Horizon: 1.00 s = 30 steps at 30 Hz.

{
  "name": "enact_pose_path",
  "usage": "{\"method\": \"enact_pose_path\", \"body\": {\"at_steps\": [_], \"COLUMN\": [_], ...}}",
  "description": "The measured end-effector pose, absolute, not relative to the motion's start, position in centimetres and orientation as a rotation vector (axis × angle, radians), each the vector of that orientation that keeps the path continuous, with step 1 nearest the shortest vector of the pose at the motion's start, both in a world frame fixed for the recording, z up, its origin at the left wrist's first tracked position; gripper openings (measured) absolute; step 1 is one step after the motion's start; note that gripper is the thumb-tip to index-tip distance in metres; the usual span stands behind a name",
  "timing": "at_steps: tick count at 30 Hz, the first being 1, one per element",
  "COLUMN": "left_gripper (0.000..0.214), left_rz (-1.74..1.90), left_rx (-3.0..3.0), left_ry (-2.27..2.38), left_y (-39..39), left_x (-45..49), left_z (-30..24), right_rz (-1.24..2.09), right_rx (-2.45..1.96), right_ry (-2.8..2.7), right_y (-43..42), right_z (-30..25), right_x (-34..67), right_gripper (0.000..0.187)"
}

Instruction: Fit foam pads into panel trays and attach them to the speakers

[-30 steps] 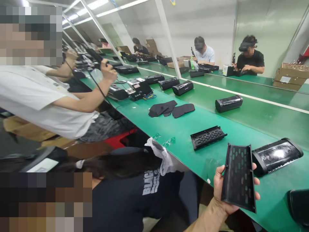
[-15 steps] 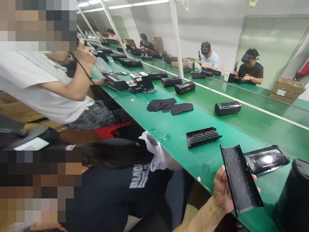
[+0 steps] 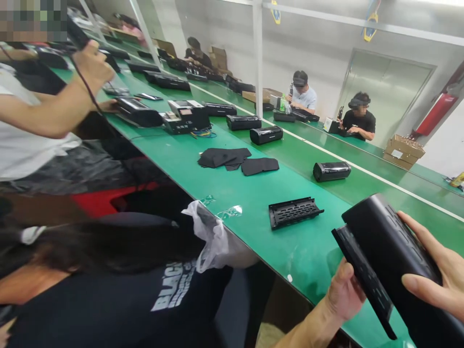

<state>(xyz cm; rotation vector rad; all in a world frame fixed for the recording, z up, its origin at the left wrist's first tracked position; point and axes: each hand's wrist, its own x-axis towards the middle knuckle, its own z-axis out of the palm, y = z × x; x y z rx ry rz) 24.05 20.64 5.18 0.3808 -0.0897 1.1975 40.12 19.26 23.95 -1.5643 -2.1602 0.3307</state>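
My left hand [image 3: 344,292] grips a black slotted panel [image 3: 364,278], tilted over the bench, with the thumb on its near edge. Just to its right, my right hand [image 3: 438,270] is wrapped around a larger black speaker housing [image 3: 387,246] with rounded edges. Panel and housing lie close alongside each other; whether they touch I cannot tell. Another black slotted panel [image 3: 295,213] rests on the green bench to the left of my hands. The housing's lower end runs out of the picture.
Black sheets [image 3: 224,158] lie farther up the green bench [image 3: 181,164]. Several black speakers [image 3: 331,171] stand along the green middle strip. A plastic bag [image 3: 208,237] hangs at the bench edge. Co-workers sit close on my left, one in a black shirt [image 3: 126,285], and others across the line.
My right hand has come into view holding the speaker housing, now beside the panel in my left hand. The panel has turned edge-on. The camera view has shifted right.
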Motion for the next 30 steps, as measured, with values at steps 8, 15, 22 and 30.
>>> {"method": "enact_pose_path", "body": {"at_steps": [8,15,22,30], "left_gripper": [0.084,0.079,0.079,0.097], "left_rz": [1.266,1.288,1.293,1.275], "left_rx": [0.411,0.410,0.375,0.306], "left_ry": [-0.171,-0.178,-0.157,-0.027], "left_y": [21.1,21.3,21.4,22.3], "left_x": [24.1,24.0,24.5,24.4], "left_z": [7.2,7.2,6.4,8.8], "right_rz": [0.436,0.444,0.591,0.450], "right_rx": [-1.659,-1.752,-1.796,-1.691], "right_ry": [-2.292,-2.320,-2.351,-2.328], "right_y": [20.5,21.2,21.2,21.8], "right_z": [25.0,24.4,23.1,24.3], "right_x": [37.4,37.0,36.8,39.3], "right_gripper": [0.104,0.110,0.108,0.100]}}
